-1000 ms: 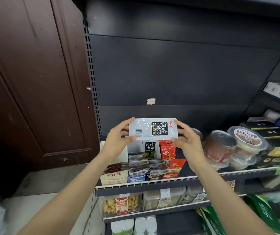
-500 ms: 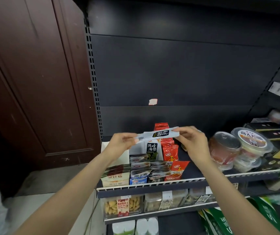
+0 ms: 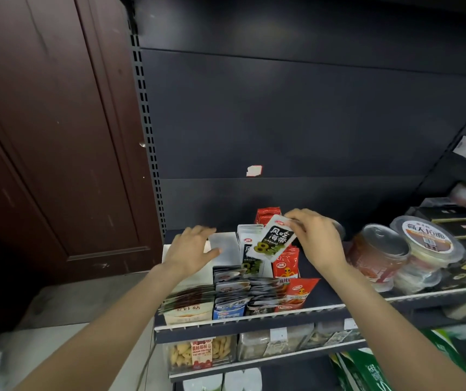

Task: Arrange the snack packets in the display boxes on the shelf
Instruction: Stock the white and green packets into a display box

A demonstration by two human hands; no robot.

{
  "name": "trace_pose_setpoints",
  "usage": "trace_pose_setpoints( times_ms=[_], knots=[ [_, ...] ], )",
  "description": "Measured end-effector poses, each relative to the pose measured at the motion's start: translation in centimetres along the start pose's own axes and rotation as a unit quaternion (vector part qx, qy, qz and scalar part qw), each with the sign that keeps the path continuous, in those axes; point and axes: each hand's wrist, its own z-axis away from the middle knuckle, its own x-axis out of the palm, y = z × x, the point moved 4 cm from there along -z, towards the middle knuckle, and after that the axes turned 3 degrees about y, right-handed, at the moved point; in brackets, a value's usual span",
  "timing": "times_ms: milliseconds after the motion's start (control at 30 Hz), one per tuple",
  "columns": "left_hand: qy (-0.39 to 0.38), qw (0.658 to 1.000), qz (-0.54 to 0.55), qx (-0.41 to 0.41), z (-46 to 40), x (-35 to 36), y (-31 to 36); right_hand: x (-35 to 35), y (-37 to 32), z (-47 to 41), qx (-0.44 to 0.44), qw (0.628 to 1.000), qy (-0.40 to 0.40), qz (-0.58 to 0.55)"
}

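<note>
Now right hand (image 3: 315, 241) pinches glossy flat seaweed packet (image 3: 272, 240); left hand (image 3: 190, 249) lies relaxed on white box (image 3: 223, 251).

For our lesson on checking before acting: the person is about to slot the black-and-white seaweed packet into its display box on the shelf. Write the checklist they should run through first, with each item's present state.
1. Packet held: ok. The right hand pinches the seaweed packet at its top corner.
2. Packet above matching stock: ok. It hangs tilted over the white display box holding same-label packets.
3. Packet upright: not ok, it is tilted.
4. Room in the box: cannot tell, the packet hides the opening.
5. Left hand out of the way: ok. It rests on the neighbouring white box, holding nothing.
6. Red packets beside the box undisturbed: ok, standing upright.
</note>
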Motion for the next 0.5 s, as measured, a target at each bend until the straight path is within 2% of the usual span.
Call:
trace_pose_setpoints(
  times_ms=[100,267,367,500],
  knots=[
    [-0.039,0.999,-0.007,0.015,-1.0,0.6,-0.6,1.6,-0.1,-0.5,-0.006,0.998,-0.058,0.029],
    [-0.098,0.994,-0.020,0.045,-2.2,1.6,-0.9,4.2,-1.1,-1.9,-0.026,0.993,-0.112,0.023],
    [-0.107,0.992,-0.044,0.044,-2.8,1.9,-1.1,4.8,-1.7,-2.7,-0.031,0.991,-0.129,0.021],
    [-0.113,0.992,-0.025,0.042,-3.1,1.9,-1.1,5.8,-1.6,-2.8,-0.014,0.989,-0.142,0.031]
  ],
)
